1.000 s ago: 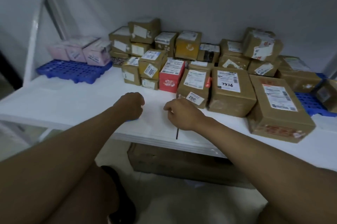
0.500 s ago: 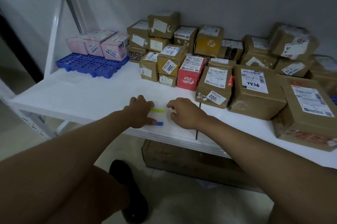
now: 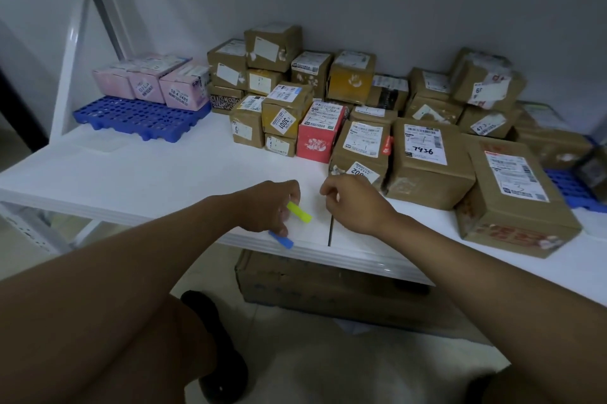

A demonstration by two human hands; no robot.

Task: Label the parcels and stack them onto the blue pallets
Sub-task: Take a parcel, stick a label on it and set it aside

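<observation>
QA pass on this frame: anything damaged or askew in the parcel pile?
Yes. The top-right parcel sits tilted on the stack, its labels torn and peeling. The big front-right box lies skewed to the table edge, its near face scuffed.

Bare forearms, black shoe point(image 3: 218, 351)

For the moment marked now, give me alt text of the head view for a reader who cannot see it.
Over a white table, the left hand holds a yellow marker above a blue marker, the right hand curled beside it. Behind are piled cardboard parcels and pink boxes on a blue pallet.
</observation>
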